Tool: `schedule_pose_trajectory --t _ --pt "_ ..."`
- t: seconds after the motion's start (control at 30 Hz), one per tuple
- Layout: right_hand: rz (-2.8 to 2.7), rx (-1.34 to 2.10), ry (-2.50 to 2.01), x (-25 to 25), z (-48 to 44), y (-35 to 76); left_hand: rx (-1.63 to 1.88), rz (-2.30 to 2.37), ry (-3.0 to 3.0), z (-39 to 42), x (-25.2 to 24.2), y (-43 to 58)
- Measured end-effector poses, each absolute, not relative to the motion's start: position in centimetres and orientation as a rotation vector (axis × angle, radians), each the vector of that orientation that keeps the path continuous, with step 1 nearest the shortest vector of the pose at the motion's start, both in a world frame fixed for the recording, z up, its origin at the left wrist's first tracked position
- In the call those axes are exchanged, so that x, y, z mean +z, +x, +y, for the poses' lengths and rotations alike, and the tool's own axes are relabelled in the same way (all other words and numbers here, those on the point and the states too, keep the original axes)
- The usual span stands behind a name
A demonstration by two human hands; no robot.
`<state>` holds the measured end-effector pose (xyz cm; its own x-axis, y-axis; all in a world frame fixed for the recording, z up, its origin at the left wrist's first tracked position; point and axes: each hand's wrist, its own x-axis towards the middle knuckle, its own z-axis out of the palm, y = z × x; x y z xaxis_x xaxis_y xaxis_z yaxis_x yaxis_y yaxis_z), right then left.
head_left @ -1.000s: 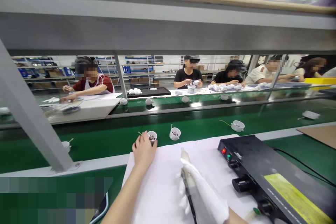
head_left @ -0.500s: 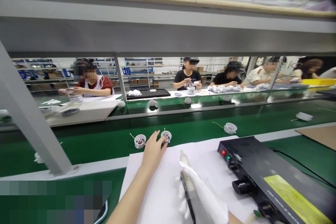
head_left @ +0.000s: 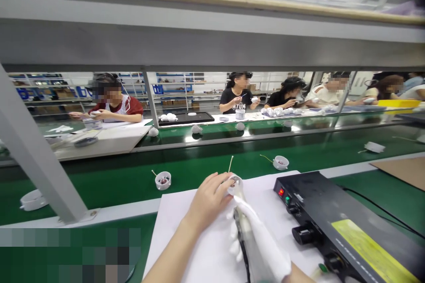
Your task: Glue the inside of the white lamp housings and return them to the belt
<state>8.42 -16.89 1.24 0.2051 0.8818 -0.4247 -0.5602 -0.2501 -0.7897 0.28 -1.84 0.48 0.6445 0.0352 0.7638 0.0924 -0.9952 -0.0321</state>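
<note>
My left hand (head_left: 207, 201) is bare and closed round a small white cup-shaped part (head_left: 235, 184) with a thin wire standing up from it, held above the white sheet (head_left: 186, 247). My right hand (head_left: 262, 243) wears a white glove and grips a grey pen-like tool (head_left: 244, 234) whose tip points at that part. Two more white cup parts lie on the green conveyor belt (head_left: 139, 172): one (head_left: 162, 180) to the left and one (head_left: 280, 162) to the right.
A black control box (head_left: 335, 221) with a red and a green light and a yellow label sits at my right. A slanted grey frame post (head_left: 36, 159) stands at the left. Several people work at a bench across the belt. Brown cardboard (head_left: 403, 168) lies far right.
My left hand let go of one cup on the belt, reached right to another, picked it up and drew it back over the white sheet beside the tool tip. The belt's parts drifted left.
</note>
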Motion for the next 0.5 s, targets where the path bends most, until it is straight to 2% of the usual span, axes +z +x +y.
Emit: schedule_pose_trajectory --t 0.23,0.5 --pt "-0.367 1.369 -1.222 0.1 -15.5 9.0 -1.430 -0.070 -2.665 -2.3 1.2 0.2" --pt "-0.358 1.397 -1.179 2.0 -17.2 8.1 -1.410 -0.018 -2.661 -2.4 1.5 0.2"
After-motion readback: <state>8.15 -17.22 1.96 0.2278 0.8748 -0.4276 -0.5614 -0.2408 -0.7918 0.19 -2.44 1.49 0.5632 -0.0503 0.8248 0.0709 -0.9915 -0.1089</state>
